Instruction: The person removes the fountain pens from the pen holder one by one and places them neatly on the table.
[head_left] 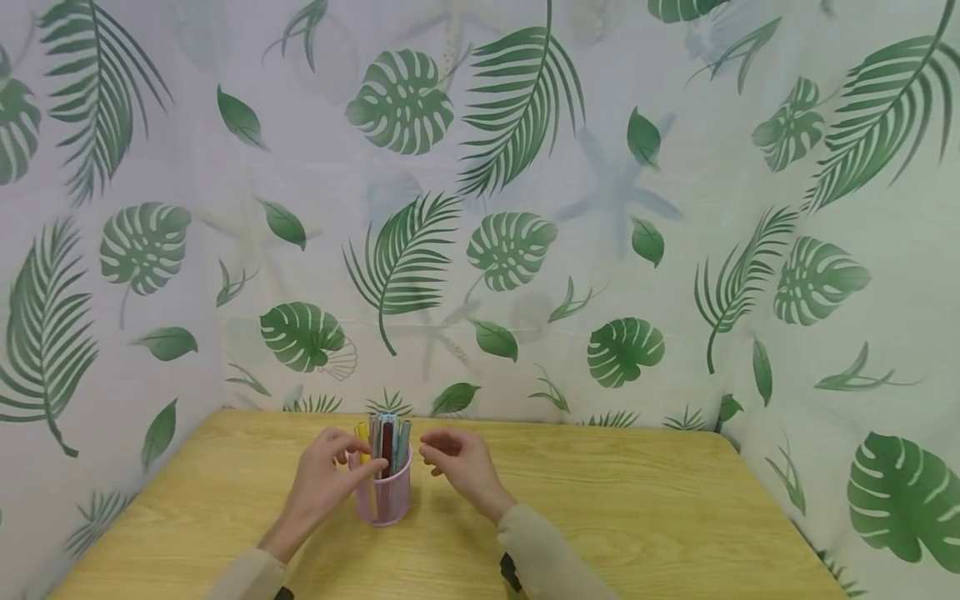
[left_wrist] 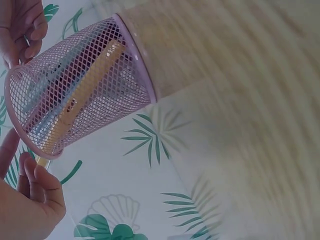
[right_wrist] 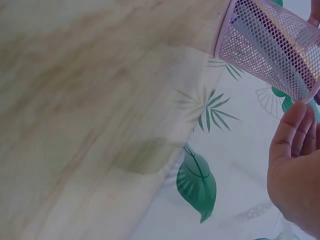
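Observation:
A pink mesh pen holder (head_left: 392, 502) stands upright on the wooden table with several pens in it. Among them are a yellow pen (head_left: 363, 432), a dark red pen (head_left: 387, 446) and a bluish-green pen (head_left: 403, 440). My left hand (head_left: 321, 482) is at the holder's left side, its thumb stretched across the front near the top. In the left wrist view, its fingertips are right at the rim (left_wrist: 17, 127), by the end of the yellow pen. My right hand (head_left: 467, 468) hovers just right of the holder, fingers loosely bent with nothing between them.
The wooden table (head_left: 600, 500) reaches back to a white curtain (head_left: 450, 183) printed with green leaves. The curtain also hangs along the left and right sides. Light sleeves cover both forearms, with a dark band (head_left: 510, 572) at the right wrist.

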